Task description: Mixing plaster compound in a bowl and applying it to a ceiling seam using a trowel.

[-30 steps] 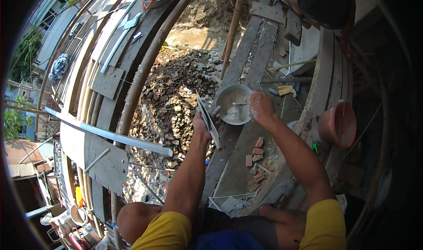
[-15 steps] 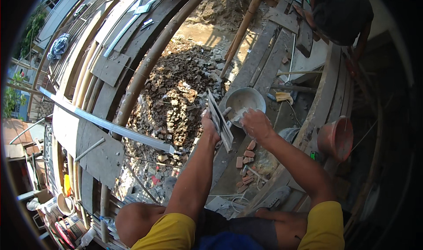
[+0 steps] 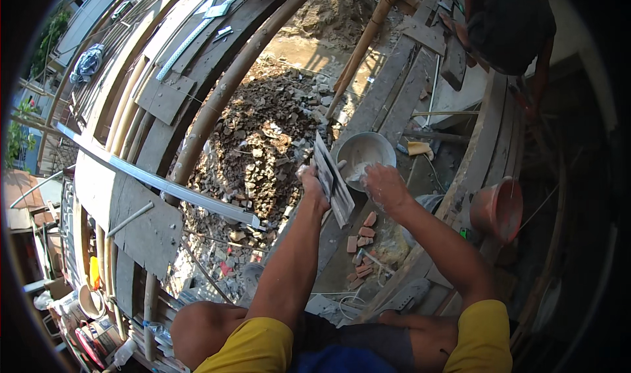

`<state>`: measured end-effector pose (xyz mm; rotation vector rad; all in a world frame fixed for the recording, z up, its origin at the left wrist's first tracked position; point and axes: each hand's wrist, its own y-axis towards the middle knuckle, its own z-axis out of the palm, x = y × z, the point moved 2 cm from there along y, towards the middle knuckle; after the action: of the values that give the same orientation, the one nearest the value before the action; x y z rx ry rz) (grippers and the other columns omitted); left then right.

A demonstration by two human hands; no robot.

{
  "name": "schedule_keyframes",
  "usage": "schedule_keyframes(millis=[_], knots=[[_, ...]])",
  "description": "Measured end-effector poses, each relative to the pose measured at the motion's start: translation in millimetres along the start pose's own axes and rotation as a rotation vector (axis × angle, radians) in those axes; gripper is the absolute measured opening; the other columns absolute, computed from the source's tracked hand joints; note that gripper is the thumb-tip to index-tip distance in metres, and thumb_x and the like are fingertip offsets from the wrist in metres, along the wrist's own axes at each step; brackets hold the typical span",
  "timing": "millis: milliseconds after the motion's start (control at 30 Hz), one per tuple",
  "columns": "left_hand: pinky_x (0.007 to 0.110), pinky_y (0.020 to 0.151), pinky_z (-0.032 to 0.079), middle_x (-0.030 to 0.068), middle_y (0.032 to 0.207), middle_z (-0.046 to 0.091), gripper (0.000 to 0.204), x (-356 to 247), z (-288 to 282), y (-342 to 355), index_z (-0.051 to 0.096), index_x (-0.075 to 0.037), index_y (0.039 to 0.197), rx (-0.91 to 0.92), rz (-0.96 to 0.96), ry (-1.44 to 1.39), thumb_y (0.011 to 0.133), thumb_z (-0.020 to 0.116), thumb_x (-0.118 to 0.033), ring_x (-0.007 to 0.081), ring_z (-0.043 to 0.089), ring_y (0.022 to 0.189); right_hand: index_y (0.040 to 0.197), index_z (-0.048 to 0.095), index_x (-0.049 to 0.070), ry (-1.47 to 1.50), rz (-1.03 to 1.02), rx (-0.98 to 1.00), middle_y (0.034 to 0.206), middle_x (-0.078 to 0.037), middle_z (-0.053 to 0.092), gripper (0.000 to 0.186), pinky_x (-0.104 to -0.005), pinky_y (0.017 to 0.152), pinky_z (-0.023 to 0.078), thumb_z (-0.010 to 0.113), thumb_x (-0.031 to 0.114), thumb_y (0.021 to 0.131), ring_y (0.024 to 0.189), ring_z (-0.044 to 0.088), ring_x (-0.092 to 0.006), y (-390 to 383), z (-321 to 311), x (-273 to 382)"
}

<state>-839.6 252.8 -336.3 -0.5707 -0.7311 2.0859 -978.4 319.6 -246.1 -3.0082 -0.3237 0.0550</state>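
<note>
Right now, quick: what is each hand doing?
Left hand: closed on a flat grey tile, held on edge.
Right hand: beside the tile, over the metal bowl; whether it grips anything cannot be told.

The left hand (image 3: 310, 179) grips a grey tile (image 3: 332, 179) on edge. The right hand (image 3: 384, 186), just beside it, touches the tile's face, near a metal bowl (image 3: 363, 156) beyond it.

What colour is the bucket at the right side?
The bucket is reddish-orange, seen in the head view.
</note>
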Motion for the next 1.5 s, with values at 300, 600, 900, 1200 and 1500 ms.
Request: schedule_keyframes(millis=[300,600,900,1200,1500], knots=[[0.034,0.044,0.042,0.0166,0.110,0.065,0.044,6.1,7.2,3.8,0.050,-0.017,0.095,0.021,-0.024,0.032,0.096,0.023,-0.051,0.0206,0.048,0.054,0.076,0.064,0.009,-0.026,0.200,-0.216,0.087,-0.010,0.059,0.014,-0.0397,0.065,0.051,0.056,0.018,0.082,0.083,0.062,-0.0256,18.6,14.1,-46.3],[0.035,0.050,0.047,0.0183,0.110,0.064,0.046,3.5,-5.5,7.2,0.051,-0.014,0.102,0.028,0.002,-0.004,0.096,0.022,-0.050,0.0220,0.049,0.057,0.077,0.064,0.007,0.030,0.166,-0.029,0.085,-0.012,0.060,0.016,-0.0417,0.065,0.050,0.056,0.020,0.083,0.079,0.062,-0.0272,15.2,-7.2,-26.7],[0.036,0.055,0.049,0.0174,0.104,0.067,0.044,3.3,-0.7,5.8,0.050,-0.013,0.105,0.029,0.044,0.009,0.097,0.022,-0.045,0.0224,0.055,0.065,0.087,0.060,0.000,0.100,0.026,-0.053,0.077,-0.017,0.060,0.020,-0.0438,0.062,0.051,0.054,0.020,0.086,0.072,0.062,-0.0347,-16.9,27.1,-25.4],[0.044,0.078,0.054,0.0218,0.116,0.061,0.056,5.9,-12.7,12.2,0.048,-0.003,0.128,0.094,0.027,-0.035,0.098,0.022,-0.043,0.0326,0.063,0.090,0.082,0.064,-0.004,0.140,0.363,0.252,0.074,-0.020,0.063,0.023,-0.0451,0.064,0.053,0.058,0.019,0.080,0.076,0.065,-0.0379,-30.4,15.7,-23.0],[0.043,0.061,0.055,0.0215,0.109,0.064,0.049,7.1,-5.6,15.4,0.044,-0.009,0.129,0.113,0.031,0.028,0.097,0.019,-0.037,0.0306,0.065,0.076,0.087,0.065,0.002,1.495,0.920,0.146,0.071,-0.019,0.063,0.019,-0.0406,0.059,0.049,0.063,0.009,0.069,0.062,0.061,-0.0381,-37.2,41.9,-38.2]])
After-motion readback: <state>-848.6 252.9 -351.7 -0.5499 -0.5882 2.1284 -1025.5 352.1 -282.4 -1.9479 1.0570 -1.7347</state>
